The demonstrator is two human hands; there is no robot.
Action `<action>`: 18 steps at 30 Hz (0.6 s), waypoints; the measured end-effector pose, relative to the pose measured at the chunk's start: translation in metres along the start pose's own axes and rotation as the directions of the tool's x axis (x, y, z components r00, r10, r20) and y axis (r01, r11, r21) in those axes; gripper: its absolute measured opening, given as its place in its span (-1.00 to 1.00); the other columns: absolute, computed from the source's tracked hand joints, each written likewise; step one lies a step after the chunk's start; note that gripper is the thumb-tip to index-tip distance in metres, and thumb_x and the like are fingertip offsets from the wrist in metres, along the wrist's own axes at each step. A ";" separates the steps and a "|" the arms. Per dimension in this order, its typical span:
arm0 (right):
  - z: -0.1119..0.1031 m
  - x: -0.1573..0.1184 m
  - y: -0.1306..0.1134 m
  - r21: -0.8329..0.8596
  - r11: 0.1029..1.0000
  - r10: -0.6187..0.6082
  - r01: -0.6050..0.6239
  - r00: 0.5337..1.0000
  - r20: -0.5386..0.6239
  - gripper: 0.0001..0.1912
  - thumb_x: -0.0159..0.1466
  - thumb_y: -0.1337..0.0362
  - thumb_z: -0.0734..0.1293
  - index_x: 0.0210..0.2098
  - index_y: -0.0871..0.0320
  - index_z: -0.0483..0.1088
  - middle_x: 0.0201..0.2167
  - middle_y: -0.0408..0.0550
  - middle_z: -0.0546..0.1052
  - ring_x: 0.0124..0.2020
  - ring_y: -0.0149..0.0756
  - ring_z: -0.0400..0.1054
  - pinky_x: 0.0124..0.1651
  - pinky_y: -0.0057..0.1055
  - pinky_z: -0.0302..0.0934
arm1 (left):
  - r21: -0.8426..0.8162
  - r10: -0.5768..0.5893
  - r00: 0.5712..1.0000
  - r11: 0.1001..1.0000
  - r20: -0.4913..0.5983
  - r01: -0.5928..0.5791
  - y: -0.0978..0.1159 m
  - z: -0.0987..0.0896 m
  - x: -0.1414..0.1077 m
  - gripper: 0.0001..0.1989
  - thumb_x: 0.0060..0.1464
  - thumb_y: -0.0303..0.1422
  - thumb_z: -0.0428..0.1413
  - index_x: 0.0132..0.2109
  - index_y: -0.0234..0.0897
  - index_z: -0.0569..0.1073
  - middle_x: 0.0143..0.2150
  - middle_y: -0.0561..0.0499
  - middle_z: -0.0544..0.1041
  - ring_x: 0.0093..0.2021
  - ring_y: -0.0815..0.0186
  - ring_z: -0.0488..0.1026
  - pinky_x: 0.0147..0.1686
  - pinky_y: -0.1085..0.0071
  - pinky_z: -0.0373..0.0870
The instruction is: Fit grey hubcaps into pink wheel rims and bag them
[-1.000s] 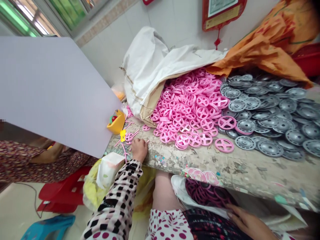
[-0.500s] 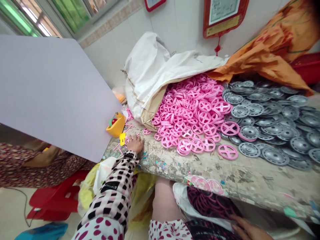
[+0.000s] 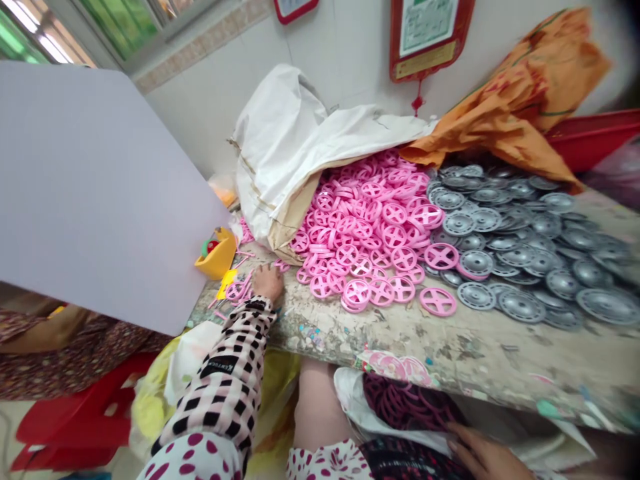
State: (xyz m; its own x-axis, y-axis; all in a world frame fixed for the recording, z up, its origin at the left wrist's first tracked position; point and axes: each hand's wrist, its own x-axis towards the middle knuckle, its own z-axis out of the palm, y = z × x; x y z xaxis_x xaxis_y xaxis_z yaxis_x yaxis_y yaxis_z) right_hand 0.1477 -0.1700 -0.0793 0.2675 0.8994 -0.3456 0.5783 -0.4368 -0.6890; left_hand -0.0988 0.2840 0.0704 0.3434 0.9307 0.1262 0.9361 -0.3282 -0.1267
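Note:
My left hand, in a black-and-white checked sleeve, rests at the edge of the scarred workbench, with its fingers down among small pink plastic pieces. Whether it grips one is hidden. To its right lies a heap of pink spoked plastic wheels, with grey disc wheels beyond. My right hand is below the bench edge, fingers extended beside pink rings in a white bag.
A white sack and an orange sack lie behind the wheels. A yellow scoop stands near my left hand. A lilac panel covers the left. A person in floral clothing sits beyond a red stool.
The whole scene has slid left and tilted as my head turned. My left hand stays at the bench edge, shifted slightly up the picture, and my right hand stays by the bag.

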 end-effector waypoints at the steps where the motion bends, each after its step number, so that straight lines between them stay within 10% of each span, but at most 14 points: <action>1: -0.004 -0.003 -0.004 -0.001 1.000 0.003 -0.003 1.000 -0.008 -0.49 0.18 0.01 0.11 -0.12 0.09 0.54 -0.09 0.04 0.56 -0.06 -0.06 0.45 0.03 -0.27 0.30 | -0.001 -0.003 1.000 1.000 0.007 0.003 0.004 -0.002 0.001 -0.61 0.13 -0.33 -0.11 0.03 -0.32 0.44 0.03 -0.28 0.41 0.11 0.01 0.27 0.05 0.13 0.20; 8: -0.083 -0.023 -0.051 0.273 0.962 -0.037 0.017 0.997 0.069 -0.53 0.22 -0.02 0.16 -0.13 0.12 0.51 -0.28 0.02 0.60 -0.30 -0.15 0.48 -0.22 -0.33 0.35 | -0.026 0.055 0.998 0.998 0.010 -0.055 0.010 -0.008 -0.021 -0.63 0.13 -0.28 -0.13 -0.15 -0.38 0.49 -0.08 -0.32 0.45 -0.05 -0.05 0.36 -0.10 0.14 0.25; 13: -0.149 0.019 -0.084 -0.121 0.986 -0.157 0.117 0.899 -0.409 -0.61 0.31 0.09 0.12 -0.13 0.12 0.48 -0.16 0.03 0.55 -0.14 -0.15 0.41 -0.07 -0.26 0.25 | -0.297 0.054 0.996 0.952 -0.075 -0.075 0.020 -0.010 -0.069 -0.72 0.12 -0.25 -0.10 -0.22 -0.29 0.44 -0.26 -0.15 0.50 -0.18 0.13 0.40 -0.17 0.28 0.27; 16: -0.158 0.062 -0.100 -0.430 0.898 -0.292 0.092 0.856 -0.426 -0.59 0.34 0.23 0.07 0.05 0.20 0.39 0.02 0.13 0.45 0.02 -0.09 0.27 0.07 -0.18 0.12 | -0.702 -0.073 0.995 0.713 -0.073 0.001 0.041 -0.019 -0.102 -0.76 0.08 -0.20 -0.01 -0.25 -0.25 0.42 -0.33 -0.01 0.48 -0.29 0.26 0.39 -0.24 0.37 0.29; 18: -0.155 0.085 -0.110 -0.510 0.860 -0.233 -0.017 0.876 -0.423 -0.56 0.36 0.26 0.06 0.15 0.22 0.29 0.15 0.16 0.34 0.06 -0.03 0.21 0.05 -0.15 0.10 | -0.937 -0.108 0.994 0.346 0.021 0.058 0.059 -0.028 -0.122 -0.75 0.00 -0.14 0.10 -0.33 -0.25 0.39 -0.41 0.07 0.43 -0.35 0.35 0.38 -0.29 0.44 0.32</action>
State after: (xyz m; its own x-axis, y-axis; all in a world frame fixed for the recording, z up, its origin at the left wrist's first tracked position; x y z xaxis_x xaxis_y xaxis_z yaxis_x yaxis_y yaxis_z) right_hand 0.2258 -0.0430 0.0660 0.4253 0.8961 0.1271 0.8857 -0.3833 -0.2618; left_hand -0.0831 0.1461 0.0745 0.2384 0.9639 0.1183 0.4151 -0.2112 0.8849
